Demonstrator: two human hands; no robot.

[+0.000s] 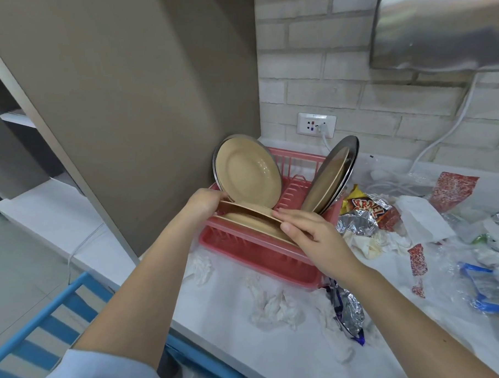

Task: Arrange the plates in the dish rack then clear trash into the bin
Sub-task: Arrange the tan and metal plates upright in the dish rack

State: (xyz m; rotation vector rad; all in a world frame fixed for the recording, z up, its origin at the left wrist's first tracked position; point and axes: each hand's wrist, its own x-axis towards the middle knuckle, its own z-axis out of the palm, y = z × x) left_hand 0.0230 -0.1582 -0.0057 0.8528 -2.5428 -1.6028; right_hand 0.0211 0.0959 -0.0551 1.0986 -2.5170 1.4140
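Still on the plate step; trash untouched. Left hand [204, 203] and right hand [307, 229] each pinch an edge of a tan plate [250, 213] held over the near-left part of the pink dish rack [254, 250]. Plate lies tilted, nearly edge-on, long axis running left to right. Next, likely: tip it upright, drop its rim into a slot.

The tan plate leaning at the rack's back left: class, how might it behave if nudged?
The tan plate looks stiff, keeping its round shape. Standing on edge in the pink dish rack, tilted back, it may tip or roll. Its glossy face suggests it could slip.
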